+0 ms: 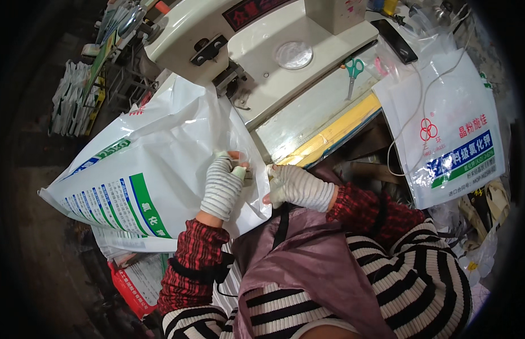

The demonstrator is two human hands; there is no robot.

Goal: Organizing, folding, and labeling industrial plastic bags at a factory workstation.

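Observation:
A large white woven plastic bag (138, 164) with green and blue print lies across the left of the sewing machine (234, 62). Its upper edge reaches close under the machine's needle area. My left hand (221, 183), in a white ribbed glove with bare fingertips, lies on the bag with its fingers curled in on the plastic. My right hand (301, 187), gloved alike, is closed at the bag's right edge, thumb and fingers pressed together on it. Part of each hand's grip is hidden by the fingers.
Green-handled scissors (353, 72) lie on the machine table (324, 104), which has a yellow front edge. A dark phone-like object (394, 41) rests behind them. Another white printed bag (449, 135) hangs at the right with a pale cord across it. Stacked bags (76, 99) stand far left.

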